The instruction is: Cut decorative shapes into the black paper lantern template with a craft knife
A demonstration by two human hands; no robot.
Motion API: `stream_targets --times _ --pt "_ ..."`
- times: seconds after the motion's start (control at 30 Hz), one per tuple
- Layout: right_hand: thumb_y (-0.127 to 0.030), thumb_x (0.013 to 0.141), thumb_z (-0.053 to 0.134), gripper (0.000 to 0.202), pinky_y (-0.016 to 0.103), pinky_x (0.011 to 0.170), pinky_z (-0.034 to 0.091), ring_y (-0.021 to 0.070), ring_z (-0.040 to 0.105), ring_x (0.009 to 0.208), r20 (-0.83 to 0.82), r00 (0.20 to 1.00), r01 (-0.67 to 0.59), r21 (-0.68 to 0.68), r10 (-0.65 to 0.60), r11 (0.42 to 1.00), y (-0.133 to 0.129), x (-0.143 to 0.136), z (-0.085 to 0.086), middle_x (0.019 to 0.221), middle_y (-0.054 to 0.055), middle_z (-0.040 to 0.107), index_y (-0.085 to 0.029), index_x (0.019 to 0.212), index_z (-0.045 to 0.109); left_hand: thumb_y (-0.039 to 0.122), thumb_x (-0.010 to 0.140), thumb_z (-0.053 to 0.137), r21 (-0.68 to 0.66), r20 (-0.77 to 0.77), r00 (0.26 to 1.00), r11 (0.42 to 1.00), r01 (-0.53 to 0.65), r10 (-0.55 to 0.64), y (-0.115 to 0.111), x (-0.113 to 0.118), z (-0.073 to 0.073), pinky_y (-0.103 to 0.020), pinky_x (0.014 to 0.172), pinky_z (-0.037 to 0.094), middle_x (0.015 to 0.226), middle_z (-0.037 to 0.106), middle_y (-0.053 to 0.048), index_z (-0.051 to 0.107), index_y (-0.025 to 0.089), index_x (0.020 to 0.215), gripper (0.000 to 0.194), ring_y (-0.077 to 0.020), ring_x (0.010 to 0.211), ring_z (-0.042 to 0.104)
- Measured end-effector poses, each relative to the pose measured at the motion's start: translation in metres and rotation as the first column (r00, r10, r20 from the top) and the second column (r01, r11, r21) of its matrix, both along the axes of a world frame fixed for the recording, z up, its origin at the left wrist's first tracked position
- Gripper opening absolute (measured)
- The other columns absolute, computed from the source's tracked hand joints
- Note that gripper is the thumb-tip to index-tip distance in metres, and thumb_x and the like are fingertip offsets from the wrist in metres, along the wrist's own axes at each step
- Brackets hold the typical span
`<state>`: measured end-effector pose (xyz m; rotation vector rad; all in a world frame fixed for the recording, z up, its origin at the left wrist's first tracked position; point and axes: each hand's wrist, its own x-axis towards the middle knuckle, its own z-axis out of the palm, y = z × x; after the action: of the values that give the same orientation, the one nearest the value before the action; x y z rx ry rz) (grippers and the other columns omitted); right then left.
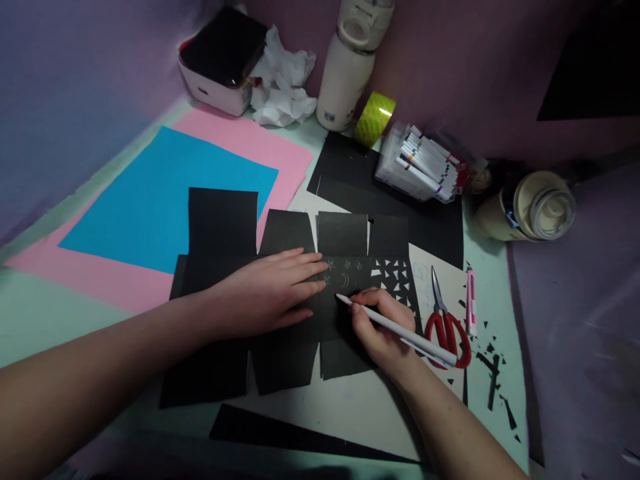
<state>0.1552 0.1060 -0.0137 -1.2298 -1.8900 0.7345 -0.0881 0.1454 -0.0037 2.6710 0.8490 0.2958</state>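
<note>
A black paper box template (220,227) with several flaps lies flat in front of me. My left hand (270,290) rests on it, fingers stretched out and pressing the paper down. A white pen (410,335) is held in my right hand (387,327), its tip on or just above the black paper. Small stars and a crescent moon are drawn in light lines between my two hands. The panel at the right has several small triangles cut through it, partly hidden by my right hand. Red-handled scissors (447,330) lie right of that hand.
A pink cutter (471,300) and black paper scraps (494,380) lie at the right. Blue (150,200) and pink sheets (115,283) lie at the left. Along the back stand a tissue box (215,87), a bottle (345,80), yellow tape (374,120), a marker case (420,163) and a cup (525,207).
</note>
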Motion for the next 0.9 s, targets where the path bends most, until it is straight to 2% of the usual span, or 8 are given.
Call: stream_targets --times 0.33,0.63,0.9 --pt "-0.012 0.085 0.061 0.009 0.024 0.061 0.048 0.0117 0.062 0.065 -0.017 1.000 0.002 -0.039 -0.003 0.999 -0.0006 0.0002 0.0004 0.075 -0.001 0.065 -0.021 0.082 0.060 0.038 0.094 0.056 -0.016 -0.041 0.999 1.000 0.000 -0.001 -0.0007 0.0003 0.0001 -0.047 0.117 0.031 0.146 0.051 -0.012 0.061 0.016 0.126 0.040 -0.0285 0.140 0.040" --pt "-0.013 0.085 0.062 0.008 0.024 0.062 0.052 0.0127 0.066 0.068 0.000 0.999 -0.033 -0.035 0.033 0.999 0.0010 0.0006 0.0019 0.079 0.000 0.069 -0.021 0.087 0.062 0.037 0.093 0.058 -0.036 0.007 1.000 0.999 -0.008 0.009 -0.0009 0.0000 -0.0002 -0.046 0.118 0.029 0.145 0.051 -0.013 0.061 0.016 0.126 0.039 -0.0280 0.140 0.041" --pt "-0.016 0.085 0.059 0.009 0.025 0.056 0.049 0.0131 0.063 0.061 -0.005 0.998 -0.055 -0.018 0.055 0.998 0.0023 0.0005 0.0032 0.069 0.000 0.065 -0.021 0.078 0.058 0.037 0.093 0.058 -0.051 0.005 1.000 0.999 -0.014 0.015 -0.0005 0.0009 0.0014 -0.046 0.118 0.029 0.144 0.052 -0.013 0.061 0.017 0.126 0.039 -0.0277 0.140 0.041"
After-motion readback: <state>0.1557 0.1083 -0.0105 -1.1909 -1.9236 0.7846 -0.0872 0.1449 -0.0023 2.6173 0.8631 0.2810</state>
